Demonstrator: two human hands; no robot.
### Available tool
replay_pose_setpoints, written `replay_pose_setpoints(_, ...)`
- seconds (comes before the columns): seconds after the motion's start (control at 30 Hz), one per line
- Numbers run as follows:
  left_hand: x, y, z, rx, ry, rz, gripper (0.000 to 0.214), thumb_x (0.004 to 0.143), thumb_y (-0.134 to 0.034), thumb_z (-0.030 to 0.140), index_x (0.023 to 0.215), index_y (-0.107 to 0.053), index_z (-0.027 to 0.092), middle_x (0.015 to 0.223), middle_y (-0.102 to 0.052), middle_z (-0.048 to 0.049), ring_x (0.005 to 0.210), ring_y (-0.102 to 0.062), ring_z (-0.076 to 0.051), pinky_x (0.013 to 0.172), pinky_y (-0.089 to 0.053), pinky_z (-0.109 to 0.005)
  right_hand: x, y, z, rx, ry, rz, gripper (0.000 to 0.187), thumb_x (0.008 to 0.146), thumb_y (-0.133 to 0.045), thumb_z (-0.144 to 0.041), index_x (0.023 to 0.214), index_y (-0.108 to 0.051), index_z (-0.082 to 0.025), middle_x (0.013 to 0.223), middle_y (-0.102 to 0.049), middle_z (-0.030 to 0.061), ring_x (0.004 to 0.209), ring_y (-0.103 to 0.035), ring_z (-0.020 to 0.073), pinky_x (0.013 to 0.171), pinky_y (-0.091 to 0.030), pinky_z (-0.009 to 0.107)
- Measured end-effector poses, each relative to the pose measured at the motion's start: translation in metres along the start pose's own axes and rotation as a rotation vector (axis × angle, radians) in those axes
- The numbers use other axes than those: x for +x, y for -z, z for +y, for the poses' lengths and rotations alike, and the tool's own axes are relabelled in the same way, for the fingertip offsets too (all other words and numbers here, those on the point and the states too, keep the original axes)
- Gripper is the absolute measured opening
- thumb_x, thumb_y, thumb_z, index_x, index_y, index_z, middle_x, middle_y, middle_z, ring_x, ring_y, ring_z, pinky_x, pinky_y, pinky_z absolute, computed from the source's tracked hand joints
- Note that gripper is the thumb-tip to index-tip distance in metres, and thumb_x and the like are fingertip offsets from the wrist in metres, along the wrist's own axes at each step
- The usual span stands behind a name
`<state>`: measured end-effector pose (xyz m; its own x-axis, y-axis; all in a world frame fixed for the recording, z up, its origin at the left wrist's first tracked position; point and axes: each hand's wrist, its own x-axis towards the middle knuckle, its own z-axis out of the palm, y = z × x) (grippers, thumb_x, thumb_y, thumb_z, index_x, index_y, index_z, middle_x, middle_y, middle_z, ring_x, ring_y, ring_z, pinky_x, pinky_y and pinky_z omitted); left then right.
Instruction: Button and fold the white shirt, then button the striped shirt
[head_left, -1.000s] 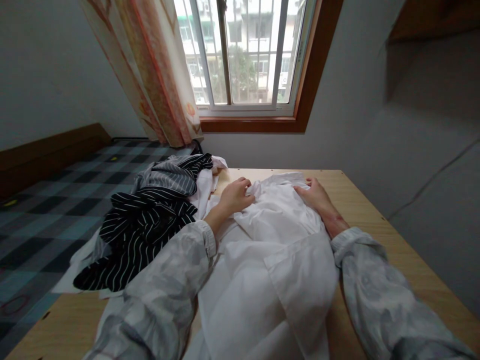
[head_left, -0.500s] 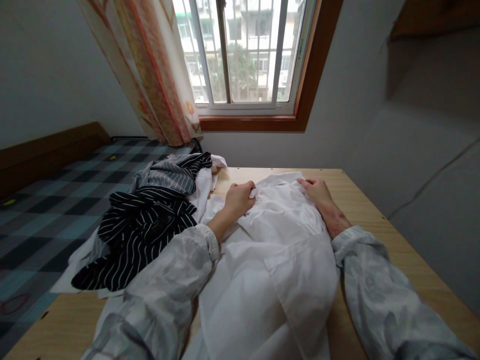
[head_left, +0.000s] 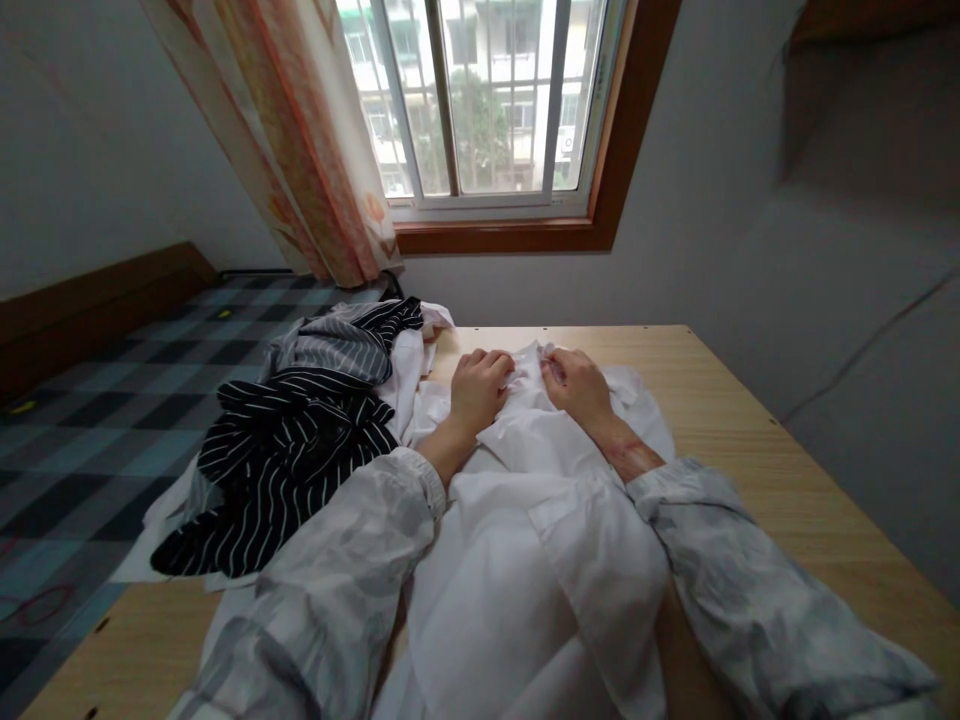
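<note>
A white garment (head_left: 517, 560), probably a shirt, lies spread on the wooden table and runs towards me. At its far end my left hand (head_left: 480, 385) is closed on the gathered cloth. My right hand (head_left: 576, 385) pinches the same cloth a short way to the right, its fingers curled inward. A small bunched ridge of fabric stands between the two hands. Some white cloth spreads out to the right beyond my right wrist. The fingertips of both hands are partly hidden by the folds.
Left of the garment is a heap of clothes, with a black-and-white striped garment (head_left: 292, 450) on top. A bed with a checked cover (head_left: 90, 430) adjoins the wooden table (head_left: 750, 480). Behind are a window (head_left: 487, 120), a curtain (head_left: 300, 140) and a wall.
My right hand has moved left, close to my left hand, drawing the far edge of the white garment together. My left hand has stayed almost in place.
</note>
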<state>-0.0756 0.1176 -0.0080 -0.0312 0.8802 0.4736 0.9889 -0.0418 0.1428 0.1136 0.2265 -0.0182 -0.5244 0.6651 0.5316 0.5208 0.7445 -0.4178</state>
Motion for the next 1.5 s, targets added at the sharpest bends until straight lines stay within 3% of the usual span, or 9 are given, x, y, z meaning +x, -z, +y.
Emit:
replay_pose_setpoints(0.17,0.0,-0.003,0.002,-0.007,-0.059,-0.078,0.028,0.096,-0.069,0.012,0.119,-0.075,0.027,0.134,-0.077,-0.0091,0.124,-0.063,-0.034,0.109,-0.048,-0.05,-0.007,-0.015,0.001,0.044,0.034,-0.007,0.02,0.105,-0.062,-0.028,0.118,-0.076,-0.02,0.115,-0.081,0.014,0.11,-0.071,0.0319,0.102,-0.052,0.039)
replay_pose_setpoints(0.47,-0.001,-0.009,0.0,-0.066,-0.06,-0.051,0.025,0.097,-0.07,0.014,0.12,-0.074,0.025,0.139,-0.073,-0.0102,0.122,-0.067,-0.031,0.109,-0.05,-0.045,-0.009,-0.015,0.001,0.018,0.063,-0.033,0.035,0.106,-0.062,-0.027,0.137,-0.077,-0.021,0.121,-0.083,0.0126,0.109,-0.072,0.0328,0.103,-0.052,0.042)
replay_pose_setpoints(0.8,-0.002,-0.011,-0.001,-0.119,-0.106,-0.039,0.023,0.097,-0.069,0.014,0.117,-0.075,0.023,0.136,-0.074,-0.0115,0.12,-0.069,-0.029,0.108,-0.053,-0.042,-0.012,-0.013,-0.004,-0.103,0.078,-0.051,0.032,0.109,-0.063,-0.03,0.132,-0.084,-0.024,0.108,-0.082,0.0118,0.104,-0.071,0.0305,0.096,-0.049,0.04)
replay_pose_setpoints(1.13,-0.005,-0.021,-0.001,-0.412,-0.102,0.173,0.005,0.095,-0.073,0.026,0.097,-0.076,0.023,0.112,-0.075,-0.0101,0.106,-0.072,-0.027,0.098,-0.058,-0.041,-0.016,-0.008,-0.012,-0.233,0.025,-0.1,0.037,0.109,-0.066,-0.038,0.136,-0.082,-0.019,0.119,-0.08,0.0148,0.113,-0.071,0.031,0.097,-0.045,0.039)
replay_pose_setpoints(1.23,-0.004,-0.024,-0.001,-0.525,0.017,0.173,0.036,0.109,-0.054,0.031,0.08,-0.073,0.021,0.096,-0.073,-0.008,0.093,-0.071,-0.022,0.091,-0.057,-0.039,-0.016,-0.006,-0.014,-0.248,0.032,-0.123,0.037,0.111,-0.063,-0.039,0.137,-0.082,-0.019,0.121,-0.08,0.0147,0.114,-0.071,0.0311,0.096,-0.044,0.039)
replay_pose_setpoints(1.3,-0.003,-0.026,-0.002,-0.578,0.099,0.169,0.043,0.111,-0.05,0.03,0.075,-0.071,0.021,0.093,-0.072,-0.0071,0.088,-0.07,-0.02,0.087,-0.057,-0.037,-0.016,-0.004,-0.015,-0.254,0.031,-0.132,0.035,0.113,-0.059,-0.035,0.135,-0.082,-0.02,0.121,-0.081,0.0143,0.113,-0.072,0.0304,0.095,-0.044,0.039)
replay_pose_setpoints(1.4,-0.002,-0.03,-0.004,-0.602,0.111,0.172,0.025,0.102,-0.065,0.027,0.08,-0.073,0.019,0.109,-0.074,-0.0099,0.098,-0.071,-0.021,0.085,-0.057,-0.034,-0.015,-0.003,-0.014,-0.26,0.019,-0.138,0.037,0.116,-0.05,-0.03,0.121,-0.085,-0.018,0.117,-0.083,0.0142,0.109,-0.073,0.0294,0.093,-0.044,0.038)
replay_pose_setpoints(1.47,-0.001,-0.033,-0.006,-0.603,0.092,0.169,0.007,0.091,-0.072,0.019,0.096,-0.077,0.018,0.128,-0.073,-0.013,0.111,-0.072,-0.024,0.086,-0.059,-0.033,-0.015,-0.004,-0.013,-0.252,0.015,-0.149,0.04,0.118,-0.047,-0.028,0.114,-0.085,-0.017,0.116,-0.084,0.0145,0.106,-0.074,0.0286,0.092,-0.044,0.038)
replay_pose_setpoints(1.5,-0.001,-0.035,-0.007,-0.599,0.09,0.161,0.021,0.087,-0.074,0.015,0.107,-0.077,0.018,0.134,-0.072,-0.0138,0.116,-0.071,-0.025,0.087,-0.059,-0.034,-0.015,-0.005,-0.012,-0.243,0.014,-0.154,0.04,0.118,-0.046,-0.027,0.113,-0.085,-0.017,0.116,-0.085,0.0145,0.106,-0.075,0.0282,0.092,-0.044,0.038)
